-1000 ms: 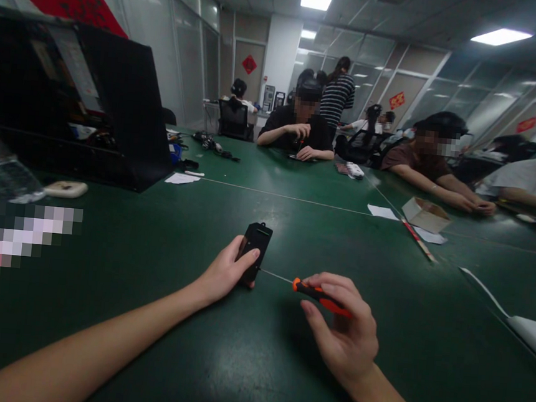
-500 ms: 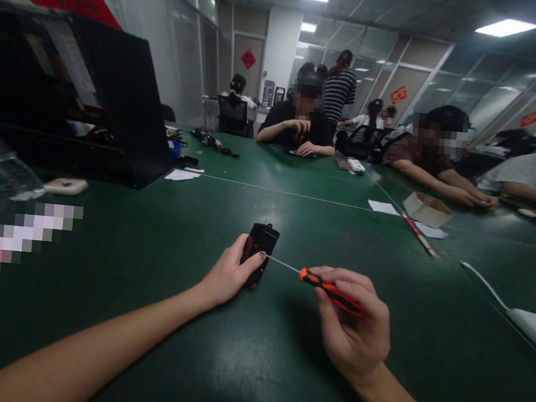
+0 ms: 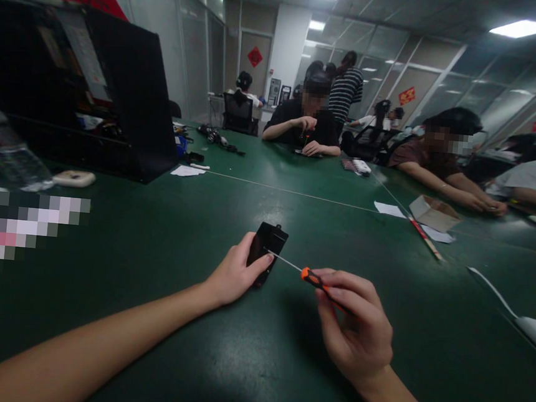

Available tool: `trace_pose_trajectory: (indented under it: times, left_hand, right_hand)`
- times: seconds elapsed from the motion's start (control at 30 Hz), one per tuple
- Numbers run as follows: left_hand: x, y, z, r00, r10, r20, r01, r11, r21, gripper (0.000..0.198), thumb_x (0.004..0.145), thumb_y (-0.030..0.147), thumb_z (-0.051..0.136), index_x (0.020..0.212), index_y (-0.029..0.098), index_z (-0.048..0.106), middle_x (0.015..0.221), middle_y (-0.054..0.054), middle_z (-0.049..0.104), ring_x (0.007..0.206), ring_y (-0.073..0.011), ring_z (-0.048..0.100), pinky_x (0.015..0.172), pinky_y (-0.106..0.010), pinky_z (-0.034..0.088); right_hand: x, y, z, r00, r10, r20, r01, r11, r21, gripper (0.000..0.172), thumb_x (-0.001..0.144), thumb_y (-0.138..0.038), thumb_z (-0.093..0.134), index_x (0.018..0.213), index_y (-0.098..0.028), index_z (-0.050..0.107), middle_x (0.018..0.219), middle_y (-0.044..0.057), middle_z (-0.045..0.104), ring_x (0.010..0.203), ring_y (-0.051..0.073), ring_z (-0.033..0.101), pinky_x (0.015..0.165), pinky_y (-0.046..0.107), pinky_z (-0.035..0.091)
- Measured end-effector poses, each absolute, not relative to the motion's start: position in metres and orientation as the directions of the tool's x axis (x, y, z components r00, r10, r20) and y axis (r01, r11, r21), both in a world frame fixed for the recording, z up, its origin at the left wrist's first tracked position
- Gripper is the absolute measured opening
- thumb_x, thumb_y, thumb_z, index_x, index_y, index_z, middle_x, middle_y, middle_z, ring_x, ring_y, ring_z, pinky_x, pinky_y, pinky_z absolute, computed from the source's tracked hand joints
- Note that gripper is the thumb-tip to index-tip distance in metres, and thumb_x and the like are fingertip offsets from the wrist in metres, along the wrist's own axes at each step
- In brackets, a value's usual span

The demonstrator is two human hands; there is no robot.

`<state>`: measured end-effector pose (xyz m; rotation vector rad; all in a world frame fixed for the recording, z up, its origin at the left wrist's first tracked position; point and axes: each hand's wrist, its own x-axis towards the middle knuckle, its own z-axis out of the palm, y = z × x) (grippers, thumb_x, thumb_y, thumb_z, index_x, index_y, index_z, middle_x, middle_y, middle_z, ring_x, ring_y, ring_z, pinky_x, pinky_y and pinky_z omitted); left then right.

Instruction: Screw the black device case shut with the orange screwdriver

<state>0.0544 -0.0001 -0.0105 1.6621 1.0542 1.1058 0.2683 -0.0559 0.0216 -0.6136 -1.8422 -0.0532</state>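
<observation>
My left hand [image 3: 238, 272] grips a flat black rectangular case [image 3: 276, 239] by its left side, with the thumb laid across its face. A small tab with a hole sticks out at the case's far end. My right hand [image 3: 355, 324] is closed round the orange and black handle of a screwdriver [image 3: 311, 277]. Its thin metal shaft points left, and the tip lies over the face of the case just above my left thumb. Whether the tip sits in a screw is too small to tell.
Around me spreads a green table [image 3: 165, 348]. At the left stand a black box [image 3: 131, 101], a clear bottle [image 3: 19, 148] and a pale rounded object [image 3: 75, 178]. An open cardboard box [image 3: 433, 214] lies right, near a red stick [image 3: 427, 239]. Across sits a person [image 3: 303, 119] working with both hands.
The screwdriver tip has shifted slightly up and left across the case, from beside my left thumbnail to above it. The whole view has swung a little, and both hands keep their holds.
</observation>
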Motion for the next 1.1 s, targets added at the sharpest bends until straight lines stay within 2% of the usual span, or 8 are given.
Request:
trace_pose_trajectory:
  times: [0.13,0.33,0.5,0.57,0.73,0.8,0.97,1.1]
  left_hand:
    - [0.055,-0.001,-0.011,0.194,0.945,0.262,0.228,-0.303,0.925,0.028,0.092,0.044,0.057,0.104,0.019,0.054,0.081,-0.001,0.061,0.071,-0.0171,0.058,0.063,-0.026,0.042]
    - [0.055,-0.003,-0.009,0.18,0.942,0.283,0.293,-0.326,0.899,0.03,0.092,0.043,0.057,0.108,0.019,0.053,0.077,-0.001,0.062,0.069,-0.018,0.058,0.063,-0.026,0.041]
    - [0.05,0.002,-0.011,0.124,0.945,0.304,0.382,-0.328,0.864,0.032,0.092,0.044,0.057,0.11,0.019,0.052,0.079,-0.002,0.062,0.069,-0.0191,0.058,0.062,-0.027,0.04]
    - [0.045,0.008,-0.012,0.114,0.935,0.337,0.433,-0.352,0.83,0.035,0.091,0.044,0.058,0.114,0.018,0.052,0.077,-0.002,0.062,0.067,-0.0194,0.057,0.06,-0.027,0.038]
    - [0.031,0.02,-0.014,0.089,0.919,0.385,0.467,-0.38,0.799,0.039,0.088,0.044,0.061,0.117,0.019,0.051,0.075,-0.001,0.061,0.064,-0.0206,0.058,0.061,-0.027,0.038]
    - [0.03,0.022,-0.014,0.076,0.921,0.382,0.467,-0.372,0.802,0.038,0.088,0.044,0.061,0.116,0.019,0.051,0.076,-0.002,0.062,0.065,-0.0216,0.06,0.061,-0.028,0.039]
    - [0.032,0.02,-0.015,0.098,0.915,0.391,0.509,-0.383,0.77,0.037,0.09,0.044,0.058,0.116,0.02,0.05,0.074,-0.001,0.06,0.062,-0.0203,0.058,0.058,-0.027,0.037]
    - [0.033,0.017,-0.014,0.164,0.897,0.41,0.552,-0.428,0.715,0.038,0.09,0.044,0.058,0.118,0.02,0.048,0.072,-0.001,0.059,0.058,-0.0188,0.054,0.055,-0.027,0.033]
  right_hand:
    - [0.267,-0.065,0.025,-0.263,0.397,0.879,0.459,0.853,-0.248,0.054,0.077,0.006,0.065,0.119,-0.027,0.06,0.102,0.005,0.069,0.088,0.02,0.072,0.07,0.034,0.064]
    - [0.268,-0.064,0.021,-0.244,0.483,0.841,0.353,0.852,-0.387,0.053,0.084,0.004,0.057,0.13,-0.024,0.058,0.112,0.009,0.07,0.102,0.023,0.069,0.076,0.038,0.064]
    - [0.27,-0.057,0.012,-0.137,0.578,0.804,0.455,0.758,-0.467,0.046,0.087,-0.005,0.059,0.128,-0.025,0.058,0.122,0.01,0.067,0.1,0.022,0.069,0.075,0.036,0.062]
    - [0.269,-0.056,0.01,-0.1,0.654,0.75,0.509,0.681,-0.527,0.037,0.091,-0.013,0.06,0.126,-0.024,0.059,0.118,0.009,0.07,0.089,0.02,0.071,0.072,0.034,0.061]
    - [0.266,-0.052,0.011,-0.162,0.84,0.518,0.544,0.514,-0.663,0.026,0.102,-0.031,0.044,0.112,-0.021,0.065,0.066,-0.001,0.067,0.054,0.014,0.063,0.054,0.026,0.053]
    - [0.263,-0.052,0.009,-0.177,0.858,0.482,0.551,0.492,-0.674,0.027,0.101,-0.032,0.045,0.112,-0.021,0.067,0.069,0.0,0.068,0.06,0.016,0.067,0.058,0.027,0.054]
    - [0.253,-0.05,-0.002,-0.162,0.889,0.428,0.512,0.447,-0.734,0.032,0.09,-0.031,0.064,0.12,-0.02,0.067,0.108,0.009,0.075,0.096,0.024,0.072,0.085,0.036,0.058]
    - [0.25,-0.049,-0.002,-0.162,0.969,0.187,0.481,0.243,-0.842,0.033,0.094,-0.045,0.057,0.086,-0.018,0.073,0.077,0.004,0.073,0.068,0.019,0.069,0.061,0.028,0.054]
